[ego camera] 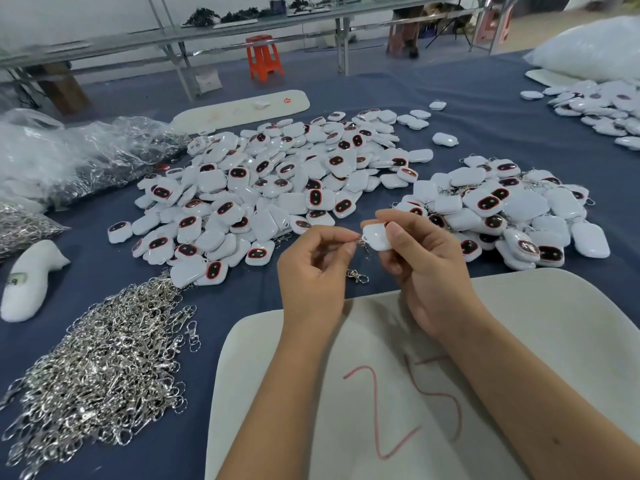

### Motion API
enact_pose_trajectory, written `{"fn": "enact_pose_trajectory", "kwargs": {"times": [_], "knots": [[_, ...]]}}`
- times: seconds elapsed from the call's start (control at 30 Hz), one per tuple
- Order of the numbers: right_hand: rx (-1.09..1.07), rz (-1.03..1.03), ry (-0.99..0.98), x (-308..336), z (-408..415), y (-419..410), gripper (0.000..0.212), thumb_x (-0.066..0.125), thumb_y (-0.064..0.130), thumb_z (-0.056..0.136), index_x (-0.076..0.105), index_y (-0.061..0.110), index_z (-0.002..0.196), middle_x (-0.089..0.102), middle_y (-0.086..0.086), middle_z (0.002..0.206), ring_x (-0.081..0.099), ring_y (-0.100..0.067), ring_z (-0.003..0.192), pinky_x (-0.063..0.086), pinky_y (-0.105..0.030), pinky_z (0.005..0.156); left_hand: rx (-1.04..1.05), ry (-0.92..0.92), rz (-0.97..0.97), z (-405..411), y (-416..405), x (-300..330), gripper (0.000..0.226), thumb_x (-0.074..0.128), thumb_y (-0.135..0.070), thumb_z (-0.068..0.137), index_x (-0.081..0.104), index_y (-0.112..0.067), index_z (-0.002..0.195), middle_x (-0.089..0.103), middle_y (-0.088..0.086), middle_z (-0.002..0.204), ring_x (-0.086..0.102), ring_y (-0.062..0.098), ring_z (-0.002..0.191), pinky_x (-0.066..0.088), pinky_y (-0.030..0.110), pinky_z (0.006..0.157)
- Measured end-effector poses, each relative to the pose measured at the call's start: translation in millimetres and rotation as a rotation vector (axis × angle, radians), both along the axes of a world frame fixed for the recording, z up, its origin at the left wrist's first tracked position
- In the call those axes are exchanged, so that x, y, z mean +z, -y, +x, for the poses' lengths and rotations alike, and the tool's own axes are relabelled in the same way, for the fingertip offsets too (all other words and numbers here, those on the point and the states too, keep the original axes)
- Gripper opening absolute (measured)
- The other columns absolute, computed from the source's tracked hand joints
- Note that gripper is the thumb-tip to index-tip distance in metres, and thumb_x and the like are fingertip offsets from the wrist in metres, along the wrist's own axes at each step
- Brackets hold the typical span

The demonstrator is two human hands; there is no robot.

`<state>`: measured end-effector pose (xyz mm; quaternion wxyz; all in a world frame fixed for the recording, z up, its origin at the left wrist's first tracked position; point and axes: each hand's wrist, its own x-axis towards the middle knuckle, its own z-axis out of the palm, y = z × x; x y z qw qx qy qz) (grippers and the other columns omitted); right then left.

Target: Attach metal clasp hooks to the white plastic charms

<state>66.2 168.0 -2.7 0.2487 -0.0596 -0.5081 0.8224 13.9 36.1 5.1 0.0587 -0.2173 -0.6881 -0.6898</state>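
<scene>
I see my right hand (420,258) clamped on one white charm (377,237), my left hand (313,268) pinching one clasp hook (360,242); the join is hard to see.

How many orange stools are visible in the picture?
1. The orange stool stands on the floor beyond the table, under the far bench. Others may be hidden.

One view only, from head height, tilted forward and down over the table (450,98). It sits close above the hands, the left hand (313,268) and right hand (426,268) near centre frame. The wide lens bends the edges and reaches the far benches (207,36) at the top.
</scene>
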Motion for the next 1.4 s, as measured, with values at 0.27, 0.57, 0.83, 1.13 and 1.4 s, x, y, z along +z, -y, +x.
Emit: {"fn": "enact_pose_trajectory", "kwargs": {"times": [0.27, 0.57, 0.83, 1.13, 1.4], "knots": [[0.039, -0.073, 0.029, -2, 0, -2, 0.018, 0.059, 0.006, 0.101, 0.068, 0.005, 0.117, 0.076, -0.013, 0.102, 0.047, -0.012, 0.060, 0.041, -0.017, 0.054, -0.067, 0.043, 0.071, 0, 3, 2, 0.019, 0.074, 0.009, 0.085, 0.072, -0.010, 0.084, 0.072, -0.005, 0.077, 0.066, 0.006, 0.074, 0.050, 0.016, 0.070], [0.010, 0.072, 0.017, -4, 1, 0, 0.016, 0.070, 0.015, 0.093, 0.075, 0.015, 0.108, 0.063, 0.000, 0.078, 0.047, -0.014, 0.064, 0.045, -0.020, 0.062, 0.037, -0.026, 0.010, -1, 3, 1, 0.027, 0.072, 0.005, 0.087, 0.070, -0.021, 0.078, 0.072, 0.000, 0.075, 0.066, 0.021, 0.070, 0.051, 0.024, 0.065], [-0.072, 0.240, 0.049, 0, 5, 4, 0.012, 0.077, 0.011, 0.092, 0.074, 0.014, 0.103, 0.068, 0.001, 0.079, 0.058, -0.013, 0.061, 0.050, -0.019, 0.059, 0.156, -0.301, -0.310, -3, 7, -3, 0.022, 0.069, 0.005, 0.084, 0.069, -0.016, 0.079, 0.066, -0.010, 0.074, 0.062, 0.014, 0.072, 0.050, 0.025, 0.068], [-0.080, 0.313, 0.032, 1, 5, 3, 0.015, 0.073, 0.005, 0.095, 0.074, 0.015, 0.107, 0.066, 0.003, 0.078, 0.059, -0.012, 0.064, 0.052, -0.020, 0.063, 0.192, -0.177, -0.233, 3, 3, 1, 0.021, 0.067, 0.003, 0.086, 0.070, -0.018, 0.083, 0.068, -0.010, 0.076, 0.065, 0.011, 0.075, 0.052, 0.022, 0.070], [-0.002, 0.049, 0.031, 2, 2, -3, 0.024, 0.075, 0.020, 0.086, 0.075, 0.016, 0.110, 0.063, -0.005, 0.087, 0.058, -0.015, 0.070, 0.054, -0.022, 0.069, -0.117, 0.404, 0.203, 6, -8, 3, 0.028, 0.066, -0.004, 0.096, 0.078, -0.023, 0.079, 0.073, -0.004, 0.077, 0.064, 0.008, 0.068, 0.055, 0.021, 0.063]]}}
